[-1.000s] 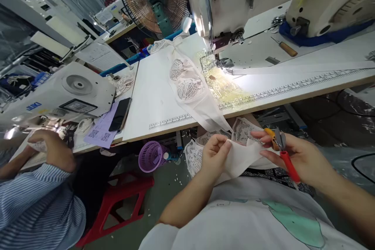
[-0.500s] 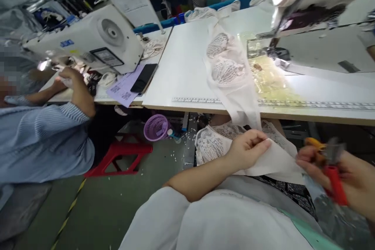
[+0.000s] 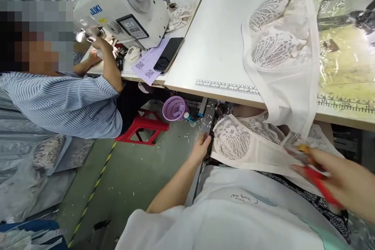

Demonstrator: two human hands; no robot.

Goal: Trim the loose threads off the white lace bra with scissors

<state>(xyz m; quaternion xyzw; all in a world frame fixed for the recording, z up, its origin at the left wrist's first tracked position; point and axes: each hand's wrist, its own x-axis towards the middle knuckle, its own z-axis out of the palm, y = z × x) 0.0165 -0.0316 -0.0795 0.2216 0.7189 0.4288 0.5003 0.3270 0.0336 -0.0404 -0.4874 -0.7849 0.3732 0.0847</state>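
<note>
Right hand [image 3: 342,187] closed on red snips [image 3: 319,187]; left hand [image 3: 200,149], grip unclear, touches lace garment [image 3: 243,144] below worktop [image 3: 216,47] front edge; pull cloth taut before snipping.

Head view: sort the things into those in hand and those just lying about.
In hand: lace garment at the left hand; red-handled snips in the right hand.

Lying about: phone, purple basket, red stool, QR-code sheets.
</note>
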